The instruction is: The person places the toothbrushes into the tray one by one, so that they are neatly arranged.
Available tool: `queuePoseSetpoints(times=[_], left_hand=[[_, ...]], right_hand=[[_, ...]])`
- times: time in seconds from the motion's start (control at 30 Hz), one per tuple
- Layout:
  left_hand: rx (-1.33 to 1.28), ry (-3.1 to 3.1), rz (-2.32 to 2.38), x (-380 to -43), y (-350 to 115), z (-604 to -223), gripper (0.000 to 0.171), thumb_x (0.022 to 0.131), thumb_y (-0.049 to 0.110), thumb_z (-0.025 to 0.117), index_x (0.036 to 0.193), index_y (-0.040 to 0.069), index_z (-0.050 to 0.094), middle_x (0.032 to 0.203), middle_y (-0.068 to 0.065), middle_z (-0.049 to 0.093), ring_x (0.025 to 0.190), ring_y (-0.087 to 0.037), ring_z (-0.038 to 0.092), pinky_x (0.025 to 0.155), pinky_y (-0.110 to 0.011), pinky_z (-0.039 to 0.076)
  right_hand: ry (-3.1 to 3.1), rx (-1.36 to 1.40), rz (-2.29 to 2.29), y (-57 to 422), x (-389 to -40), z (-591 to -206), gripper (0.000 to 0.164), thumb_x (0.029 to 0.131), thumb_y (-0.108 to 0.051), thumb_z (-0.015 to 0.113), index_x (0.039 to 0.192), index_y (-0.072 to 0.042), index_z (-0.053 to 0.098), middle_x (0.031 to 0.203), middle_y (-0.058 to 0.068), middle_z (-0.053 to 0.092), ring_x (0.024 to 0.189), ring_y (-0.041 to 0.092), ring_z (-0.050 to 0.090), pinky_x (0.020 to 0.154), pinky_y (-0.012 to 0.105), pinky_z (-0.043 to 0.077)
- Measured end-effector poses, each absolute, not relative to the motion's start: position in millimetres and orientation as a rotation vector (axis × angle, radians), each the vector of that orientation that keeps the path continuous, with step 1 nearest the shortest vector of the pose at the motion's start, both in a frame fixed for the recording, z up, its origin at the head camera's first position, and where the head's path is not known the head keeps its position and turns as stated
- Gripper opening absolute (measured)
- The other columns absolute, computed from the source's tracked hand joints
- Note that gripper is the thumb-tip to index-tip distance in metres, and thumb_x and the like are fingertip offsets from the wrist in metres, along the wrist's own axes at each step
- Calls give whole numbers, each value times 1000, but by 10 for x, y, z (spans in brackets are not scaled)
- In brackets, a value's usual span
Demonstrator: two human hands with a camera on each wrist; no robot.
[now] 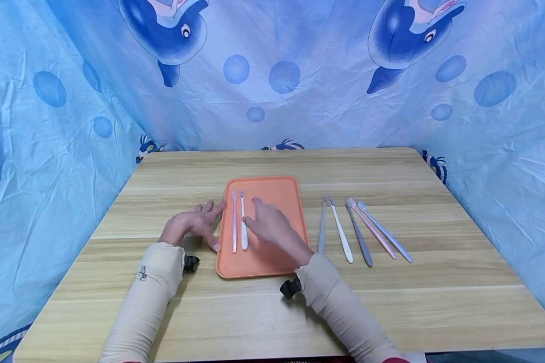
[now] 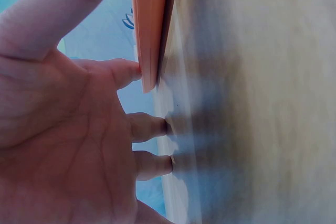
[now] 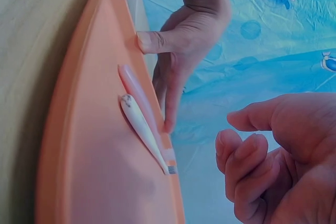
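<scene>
The spread left hand (image 1: 195, 223) merely touches the tray (image 1: 254, 264); the empty right hand (image 1: 272, 222), swinging left, could knock the adjacent white brush (image 1: 244, 237) askew.

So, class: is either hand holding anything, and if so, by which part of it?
Nothing is held. The left hand only touches the left rim of the tray with thumb and index finger; the right hand, above the tray, is empty.
</scene>
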State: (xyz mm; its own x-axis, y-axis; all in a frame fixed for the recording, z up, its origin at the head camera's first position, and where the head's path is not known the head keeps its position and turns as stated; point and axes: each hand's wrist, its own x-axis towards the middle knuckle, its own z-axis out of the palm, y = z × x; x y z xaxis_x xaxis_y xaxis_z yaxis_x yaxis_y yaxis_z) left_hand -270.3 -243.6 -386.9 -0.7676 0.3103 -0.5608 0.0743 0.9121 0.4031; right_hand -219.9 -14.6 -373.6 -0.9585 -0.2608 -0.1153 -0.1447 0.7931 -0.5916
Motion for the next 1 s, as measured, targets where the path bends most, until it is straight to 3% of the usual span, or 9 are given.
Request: queuePoseSetpoints(times=[0.33,0.77,1.0], left_hand=[[270,2425,479,-2697,-2436,-3868,148,57,49,94,162,23,-7,167,-22,-16,151,-53,-17,117,-77,-1],[266,2429,471,-2692,-2426,-3864,148,57,49,94,162,24,-7,168,-20,-17,151,-52,-17,117,-77,-1],[268,2432,467,-2698,-2426,-3873,148,57,49,93,162,23,-7,167,-21,-17,151,-53,-17,117,-77,-1]], right_hand=[[2876,-366,-876,23,-2213,-3669,64,100,-40,58,153,-11,37,74,4,64,62,15,60,62,30,47],[2894,-396,-900,283,-2206,-3600,64,101,-40,57,154,-9,36,56,-3,46,47,12,43,51,28,38],[2902,-351,-892,439,-2222,-3566,64,101,-41,55,155,-12,34,64,0,59,57,14,56,59,31,44]])
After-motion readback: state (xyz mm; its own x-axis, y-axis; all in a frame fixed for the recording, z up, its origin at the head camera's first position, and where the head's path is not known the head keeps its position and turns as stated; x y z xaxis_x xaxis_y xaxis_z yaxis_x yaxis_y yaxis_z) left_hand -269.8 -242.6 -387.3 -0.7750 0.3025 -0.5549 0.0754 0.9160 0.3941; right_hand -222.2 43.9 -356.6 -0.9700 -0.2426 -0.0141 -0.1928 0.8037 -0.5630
